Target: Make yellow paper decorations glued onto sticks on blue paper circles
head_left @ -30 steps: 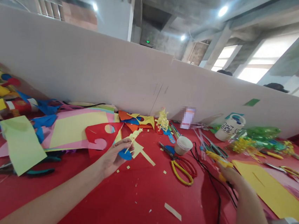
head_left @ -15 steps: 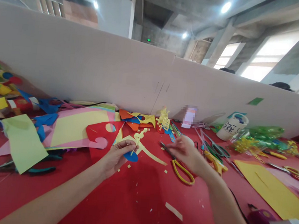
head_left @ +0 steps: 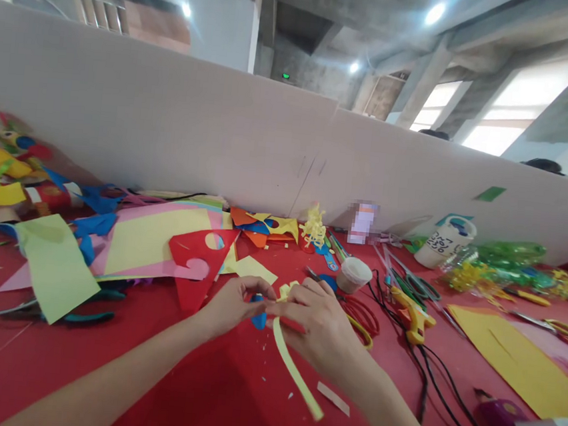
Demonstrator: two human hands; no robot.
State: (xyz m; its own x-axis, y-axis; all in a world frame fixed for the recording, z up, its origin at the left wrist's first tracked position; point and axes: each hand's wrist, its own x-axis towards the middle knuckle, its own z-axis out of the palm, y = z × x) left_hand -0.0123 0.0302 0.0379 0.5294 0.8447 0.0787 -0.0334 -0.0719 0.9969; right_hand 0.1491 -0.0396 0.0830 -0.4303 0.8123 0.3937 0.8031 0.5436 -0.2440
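My left hand [head_left: 239, 306] is closed, its fingertips pinching a small pale yellow foam-like piece with a blue oval [head_left: 258, 315] on it. My right hand [head_left: 316, 320] meets it from the right, also closed, with fingers pressed on a pale yellow strip [head_left: 294, 368]. The strip curves down toward me from between the hands. More pale yellow bits [head_left: 286, 290] show above the right fingers; the exact join is hidden. Just behind the right hand lie yellow-handled scissors [head_left: 363, 332], partly covered, with a white cup [head_left: 355, 273] beyond them.
Coloured sheets [head_left: 153, 244] and a red cut-out [head_left: 199, 258] lie at left. A yellow glue gun [head_left: 412, 316] with a black cable sits at right, and a purple tape dispenser [head_left: 515, 423] nearer me. A white partition [head_left: 211, 132] closes off the table's back.
My right hand has moved left from beside the scissors to meet my left hand. The pale yellow strip that lay on the table now hangs from the fingers.
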